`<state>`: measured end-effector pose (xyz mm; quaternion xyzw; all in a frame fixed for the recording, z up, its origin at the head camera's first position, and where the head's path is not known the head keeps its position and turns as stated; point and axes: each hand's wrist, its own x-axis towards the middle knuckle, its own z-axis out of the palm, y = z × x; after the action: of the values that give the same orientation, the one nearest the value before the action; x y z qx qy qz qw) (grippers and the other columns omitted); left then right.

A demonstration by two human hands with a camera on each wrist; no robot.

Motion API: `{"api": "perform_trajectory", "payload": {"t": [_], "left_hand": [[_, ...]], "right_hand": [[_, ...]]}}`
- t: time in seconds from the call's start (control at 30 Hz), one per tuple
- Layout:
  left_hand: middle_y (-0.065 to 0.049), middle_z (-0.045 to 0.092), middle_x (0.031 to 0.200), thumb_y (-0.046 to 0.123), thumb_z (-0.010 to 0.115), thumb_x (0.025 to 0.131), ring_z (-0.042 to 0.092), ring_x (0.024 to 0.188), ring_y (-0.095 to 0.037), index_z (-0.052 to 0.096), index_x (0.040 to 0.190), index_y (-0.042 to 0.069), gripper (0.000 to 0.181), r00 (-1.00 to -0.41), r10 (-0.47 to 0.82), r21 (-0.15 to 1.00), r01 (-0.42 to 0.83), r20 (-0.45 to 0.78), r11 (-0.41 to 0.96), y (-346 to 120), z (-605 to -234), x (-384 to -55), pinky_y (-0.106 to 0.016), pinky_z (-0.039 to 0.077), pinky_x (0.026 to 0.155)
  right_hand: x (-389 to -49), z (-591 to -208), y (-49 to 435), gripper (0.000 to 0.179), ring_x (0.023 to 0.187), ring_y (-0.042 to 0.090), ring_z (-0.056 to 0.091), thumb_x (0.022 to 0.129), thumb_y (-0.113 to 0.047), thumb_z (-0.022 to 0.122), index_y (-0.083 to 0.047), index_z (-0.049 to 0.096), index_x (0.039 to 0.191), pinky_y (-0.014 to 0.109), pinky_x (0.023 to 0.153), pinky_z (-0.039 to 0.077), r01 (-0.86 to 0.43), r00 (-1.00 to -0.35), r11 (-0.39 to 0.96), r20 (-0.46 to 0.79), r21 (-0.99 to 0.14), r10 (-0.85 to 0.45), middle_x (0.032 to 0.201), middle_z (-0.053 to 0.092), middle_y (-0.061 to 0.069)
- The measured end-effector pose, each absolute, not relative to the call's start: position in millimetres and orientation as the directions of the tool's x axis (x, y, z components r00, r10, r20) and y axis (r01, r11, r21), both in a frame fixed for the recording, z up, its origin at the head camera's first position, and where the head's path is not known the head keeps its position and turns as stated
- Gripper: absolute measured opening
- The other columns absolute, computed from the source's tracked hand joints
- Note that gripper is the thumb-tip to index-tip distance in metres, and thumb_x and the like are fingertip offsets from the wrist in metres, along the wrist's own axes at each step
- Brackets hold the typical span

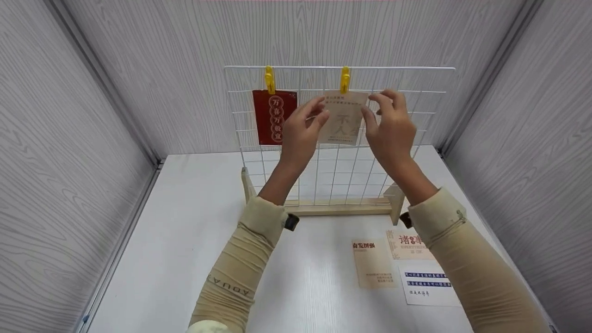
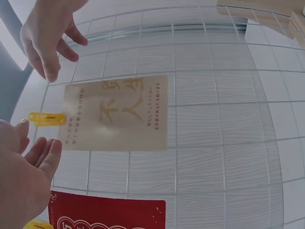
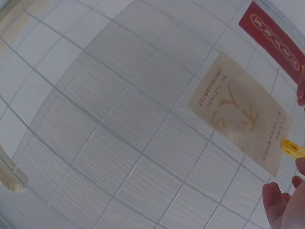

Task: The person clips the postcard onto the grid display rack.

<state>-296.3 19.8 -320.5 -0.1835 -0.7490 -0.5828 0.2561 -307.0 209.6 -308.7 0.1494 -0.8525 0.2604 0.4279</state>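
A beige card (image 1: pixel 342 118) printed with large characters hangs from the white wire grid (image 1: pixel 335 178) by a yellow clip (image 1: pixel 345 80). My left hand (image 1: pixel 303 132) is at the card's left edge, its fingers relaxed and slightly bent. On the other side, my right hand (image 1: pixel 392 125) has its thumb and fingers apart near the right edge. In the left wrist view neither hand grips the beige card (image 2: pixel 116 114), and its yellow clip (image 2: pixel 46 119) sits between them. To the left hangs a red card (image 1: pixel 268 115) under another yellow clip (image 1: pixel 270 79), partly covered by my left hand.
The grid stands in a wooden base (image 1: pixel 340 208) on the white table (image 1: pixel 194 259). At the front right lie a beige card with red print (image 1: pixel 373 263), a card with a red heading (image 1: pixel 411 245) and a white card with blue bands (image 1: pixel 428 284). My right sleeve overlaps two of them.
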Motion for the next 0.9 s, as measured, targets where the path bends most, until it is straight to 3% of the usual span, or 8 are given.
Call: {"api": "perform_trajectory", "payload": {"t": [0.13,0.33,0.47,0.7,0.9], "left_hand": [[-0.01,0.066,0.124,0.022,0.064,0.1,0.064,0.114,-0.014,0.061,0.138,0.007,0.04,-0.809,-0.007,0.777,0.562,0.588,0.282,8.8,-343.1,-283.0,-0.023,0.052,0.1],[-0.007,0.066,0.122,0.021,0.063,0.101,0.065,0.111,-0.013,0.061,0.137,0.006,0.039,-0.797,0.028,0.74,0.573,0.604,0.353,-10.3,-381.7,-258.8,-0.022,0.052,0.099],[-0.006,0.066,0.121,0.02,0.062,0.101,0.065,0.108,-0.013,0.061,0.136,0.006,0.038,-0.811,0.055,0.73,0.552,0.582,0.404,-22.9,-408.8,-241.9,-0.023,0.053,0.098],[-0.005,0.066,0.124,0.023,0.064,0.1,0.065,0.111,-0.021,0.062,0.135,0.01,0.037,-0.865,0.057,0.762,0.468,0.498,0.449,-43.8,-451.0,-217.7,-0.031,0.054,0.099],[-0.004,0.067,0.12,0.021,0.065,0.099,0.066,0.108,-0.017,0.066,0.13,0.01,0.033,-0.909,0.013,0.802,0.375,0.417,0.466,-66.0,-480.9,-199.6,-0.03,0.055,0.096]], "right_hand": [[-289.0,-328.7,218.5,0.033,0.097,0.027,0.066,0.1,-0.027,0.065,-0.004,0.066,0.123,0.039,0.061,0.05,-0.53,-0.597,0.771,0.801,-0.354,-0.043,0.128,0.059,0.016],[-268.3,-379.4,230.6,0.032,0.088,0.022,0.067,0.098,-0.025,0.069,-0.007,0.067,0.123,0.036,0.058,0.052,-0.565,-0.625,0.737,0.775,-0.371,-0.089,0.125,0.062,0.013],[-253.9,-421.4,238.8,0.03,0.086,0.021,0.066,0.095,-0.021,0.072,-0.007,0.067,0.122,0.034,0.058,0.053,-0.54,-0.691,0.731,0.715,-0.416,-0.104,0.123,0.064,0.011],[-230.7,-481.0,259.8,0.031,0.097,0.025,0.066,0.094,-0.019,0.073,-0.009,0.067,0.123,0.038,0.065,0.056,-0.456,-0.802,0.731,0.591,-0.507,-0.09,0.12,0.066,0.008],[-214.4,-518.6,280.4,0.034,0.103,0.028,0.066,0.094,-0.019,0.073,-0.011,0.065,0.127,0.041,0.069,0.052,-0.366,-0.881,0.744,0.465,-0.559,-0.084,0.121,0.067,0.008]]}}
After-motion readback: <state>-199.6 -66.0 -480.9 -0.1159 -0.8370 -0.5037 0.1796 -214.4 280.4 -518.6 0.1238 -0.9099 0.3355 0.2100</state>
